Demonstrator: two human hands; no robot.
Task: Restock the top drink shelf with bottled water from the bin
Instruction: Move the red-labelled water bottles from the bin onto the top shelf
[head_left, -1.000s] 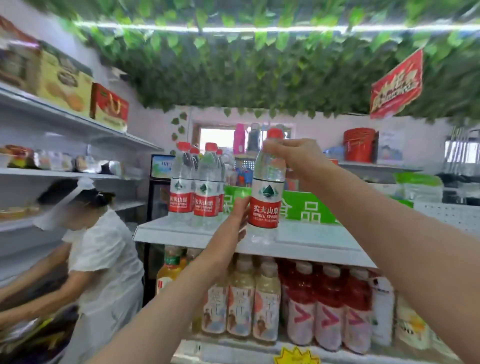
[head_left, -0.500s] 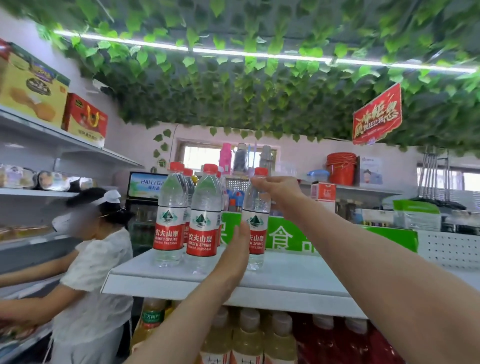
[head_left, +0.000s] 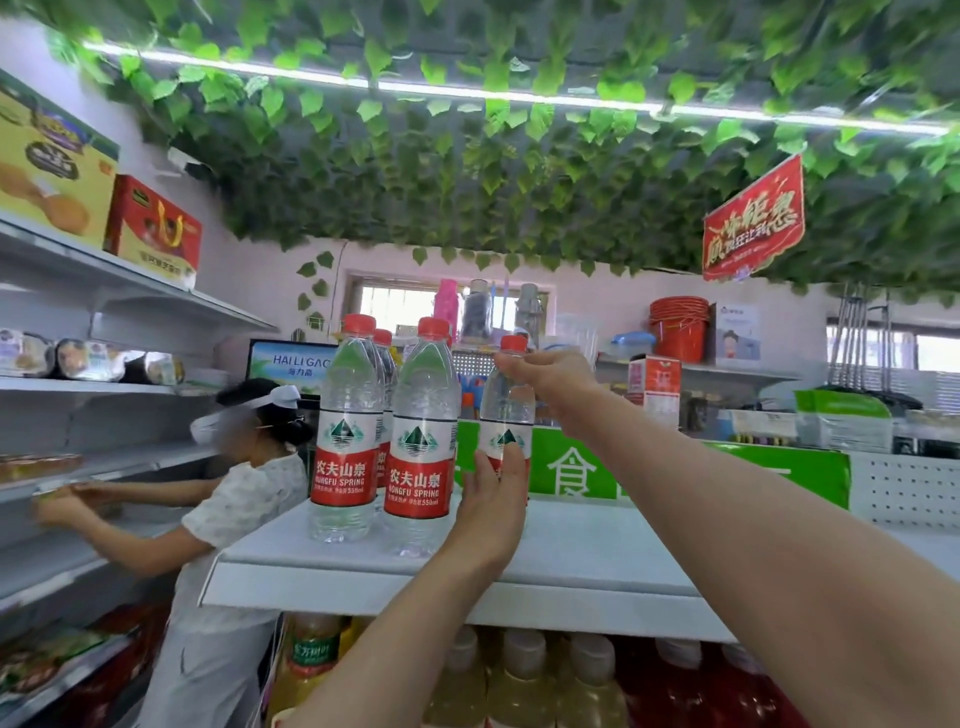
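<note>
Red-capped and clear, the water bottle (head_left: 506, 410) stands upright between the two hands, its long axis vertical, its cap pointing at the leafy ceiling and its red-and-white label turned toward the camera. The right hand (head_left: 550, 379) comes in from the lower right on a long, outstretched forearm that slopes up and to the left; its fingers are curled round the bottle's neck just under the cap. The left hand (head_left: 493, 499) rises from below with the wrist bent back, its back toward the camera, and grips the lower body of the bottle over the label. That hand hides the base, so whether the bottle sits on the top shelf (head_left: 597, 551) or hangs just over it cannot be told.

Just to the left of the left hand, two more bottles (head_left: 421, 452) of the same water stand upright at the shelf's front, touching each other, with a third partly hidden behind them. Beyond the right forearm a green sign (head_left: 675, 473) runs along the back of the shelf. Under both arms, on the shelf below, stand yellow drinks (head_left: 519, 680). Far left of the left arm, another person (head_left: 234, 499) reaches into a side shelf.
</note>
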